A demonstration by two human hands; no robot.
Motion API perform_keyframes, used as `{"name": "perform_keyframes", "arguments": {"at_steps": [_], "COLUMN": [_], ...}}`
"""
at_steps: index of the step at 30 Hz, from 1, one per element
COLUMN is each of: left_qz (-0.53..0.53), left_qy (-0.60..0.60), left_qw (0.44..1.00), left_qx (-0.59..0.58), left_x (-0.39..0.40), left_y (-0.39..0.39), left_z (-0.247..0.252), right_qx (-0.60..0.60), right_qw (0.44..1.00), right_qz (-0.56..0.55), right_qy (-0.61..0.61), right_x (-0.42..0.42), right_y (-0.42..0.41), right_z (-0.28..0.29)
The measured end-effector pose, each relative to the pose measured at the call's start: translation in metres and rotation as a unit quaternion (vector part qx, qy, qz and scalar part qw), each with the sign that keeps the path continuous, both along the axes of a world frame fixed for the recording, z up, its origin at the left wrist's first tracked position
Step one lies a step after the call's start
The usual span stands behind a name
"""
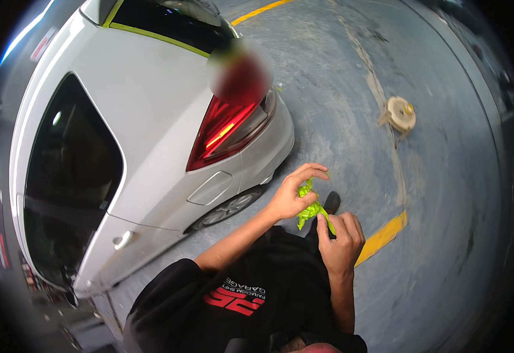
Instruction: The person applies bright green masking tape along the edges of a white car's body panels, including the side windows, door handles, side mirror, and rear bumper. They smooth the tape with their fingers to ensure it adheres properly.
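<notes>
A crumpled wad of yellow-green masking tape (308,206) is between my two hands, in front of my waist. My left hand (295,190) holds its upper side, with the thumb across it and the fingers curled over. From the wad, a short strip runs down to my right hand (344,238), where thumb and fingers pinch it. To the left stands a silver-white car (151,110), its rear corner nearest my hands. Yellow-green tape (160,39) borders the dark rear window (173,22). The red tail light (226,130) is lit, and a blurred patch covers its upper end.
A round beige stool (401,114) with a small yellow item (409,109) on it stands on the blue-grey floor (442,176). Yellow lines (382,238) mark the floor. The car's rear wheel (230,209) and a dark shoe (332,202) are near my hands.
</notes>
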State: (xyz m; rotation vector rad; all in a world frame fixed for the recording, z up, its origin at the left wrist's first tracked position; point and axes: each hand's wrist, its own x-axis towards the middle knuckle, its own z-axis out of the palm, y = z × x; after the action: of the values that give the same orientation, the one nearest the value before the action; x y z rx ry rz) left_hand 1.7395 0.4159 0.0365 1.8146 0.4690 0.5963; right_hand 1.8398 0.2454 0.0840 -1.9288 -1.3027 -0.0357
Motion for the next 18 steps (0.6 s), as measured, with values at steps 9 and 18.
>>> {"name": "perform_keyframes", "arguments": {"at_steps": [9, 18], "left_qz": [0.071, 0.128], "left_qy": [-0.048, -0.166], "left_qw": [0.937, 0.884], "left_qx": [-0.337, -0.418], "left_x": [0.109, 0.164], "left_y": [0.031, 0.110], "left_z": [-0.005, -0.040], "right_qx": [0.114, 0.056], "right_qw": [0.935, 0.913], "right_qz": [0.297, 0.358], "right_qy": [0.154, 0.188], "right_x": [0.157, 0.252], "right_y": [0.144, 0.280], "right_z": [0.002, -0.033]}}
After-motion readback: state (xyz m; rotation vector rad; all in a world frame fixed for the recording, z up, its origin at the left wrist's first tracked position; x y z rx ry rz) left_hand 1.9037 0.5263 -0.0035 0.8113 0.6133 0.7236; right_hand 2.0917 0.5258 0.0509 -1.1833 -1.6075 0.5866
